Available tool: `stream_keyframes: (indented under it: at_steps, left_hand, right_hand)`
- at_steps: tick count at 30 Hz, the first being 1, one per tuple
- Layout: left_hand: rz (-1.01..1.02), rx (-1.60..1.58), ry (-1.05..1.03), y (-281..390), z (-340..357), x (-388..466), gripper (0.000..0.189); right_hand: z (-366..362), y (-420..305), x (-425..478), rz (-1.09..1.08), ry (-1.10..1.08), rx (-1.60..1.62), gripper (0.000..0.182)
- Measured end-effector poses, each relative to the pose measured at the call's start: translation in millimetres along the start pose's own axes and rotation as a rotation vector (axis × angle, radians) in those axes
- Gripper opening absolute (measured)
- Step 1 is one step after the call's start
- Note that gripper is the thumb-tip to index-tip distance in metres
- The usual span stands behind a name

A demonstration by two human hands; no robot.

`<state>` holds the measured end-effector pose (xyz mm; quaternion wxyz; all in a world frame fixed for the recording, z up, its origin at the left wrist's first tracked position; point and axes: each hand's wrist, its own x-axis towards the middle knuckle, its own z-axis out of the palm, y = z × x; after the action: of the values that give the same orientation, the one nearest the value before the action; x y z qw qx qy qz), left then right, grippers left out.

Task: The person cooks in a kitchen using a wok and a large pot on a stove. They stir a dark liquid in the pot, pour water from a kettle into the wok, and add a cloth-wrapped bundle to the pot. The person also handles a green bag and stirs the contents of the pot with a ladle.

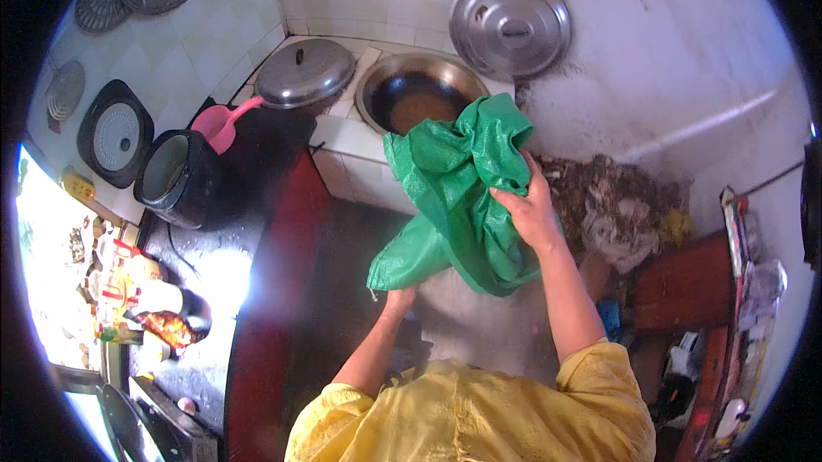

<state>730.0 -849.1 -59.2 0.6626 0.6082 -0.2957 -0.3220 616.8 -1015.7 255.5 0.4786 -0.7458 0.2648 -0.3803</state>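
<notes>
A crumpled green woven plastic sack [449, 205] hangs between my two hands, in front of the tiled stove. My right hand [530, 208] grips its right side, thumb on top of the folds. Under the sack's lower left part is my left hand [402, 297]; its fingers are hidden by the material, so its hold cannot be made out. The sack's upper edge overlaps the near right rim of a large metal wok [420, 93] set into the stove. Left of the wok lies a domed metal lid [305, 73] with a dark knob.
A round metal lid [510, 24] leans on the wall. On the black counter at left are a pink dipper [221, 125], an open rice cooker [176, 176] and several packages. Debris and a crumpled plastic bag [620, 224] lie at right, near a reddish-brown wooden piece [684, 285].
</notes>
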Motion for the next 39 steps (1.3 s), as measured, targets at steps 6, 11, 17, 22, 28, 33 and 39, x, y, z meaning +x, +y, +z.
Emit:
stream_keyframes:
  at_steps: [6,11,17,22,28,33,39]
  left_hand:
    - [0.323,0.166,0.214,57.2,-6.7,133.5,0.027]
    - [0.398,0.612,0.301,95.1,-22.4,223.4,0.027]
    - [0.523,0.736,0.402,81.3,-19.9,320.3,0.025]
    - [0.332,0.731,0.374,102.9,-3.8,372.9,0.022]
    - [0.019,0.549,0.372,169.3,17.0,425.2,0.027]
    - [0.117,0.662,0.355,214.8,43.1,467.1,0.033]
    - [0.142,0.820,0.317,253.5,67.4,508.8,0.034]
  right_hand:
    - [23.5,29.0,158.6,0.090,-0.114,0.113,0.059]
    - [39.2,87.6,263.9,0.077,-0.147,0.120,0.052]
    - [59.5,141.5,360.1,0.080,-0.187,0.152,0.044]
    - [55.5,195.6,427.5,0.100,-0.214,0.091,0.041]
    - [42.8,265.8,474.1,0.241,-0.231,0.092,0.045]
    - [24.2,335.2,502.2,0.306,-0.169,0.308,0.042]
    - [6.3,377.8,511.7,0.397,-0.172,0.511,0.042]
